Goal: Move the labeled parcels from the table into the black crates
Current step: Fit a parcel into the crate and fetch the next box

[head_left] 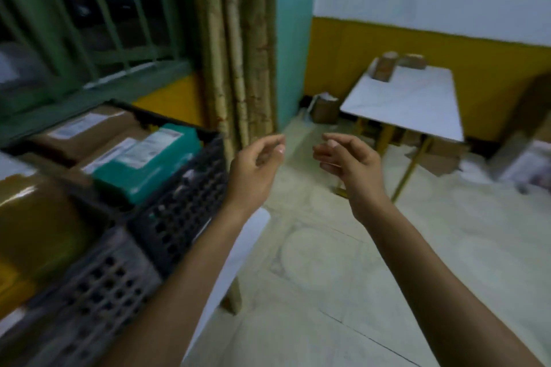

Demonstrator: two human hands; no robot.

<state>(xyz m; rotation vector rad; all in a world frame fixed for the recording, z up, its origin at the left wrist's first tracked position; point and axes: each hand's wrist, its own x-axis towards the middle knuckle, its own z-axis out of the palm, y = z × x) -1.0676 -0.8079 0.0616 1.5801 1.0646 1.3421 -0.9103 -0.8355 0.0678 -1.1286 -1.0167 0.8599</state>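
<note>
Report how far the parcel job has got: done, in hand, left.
Done: labelled brown parcels and a teal parcel lie in the far black crate; the near crate holds a taped brown parcel. In hand: nothing; left hand and right hand are empty. Left: at least two brown boxes on the white table.
</note>
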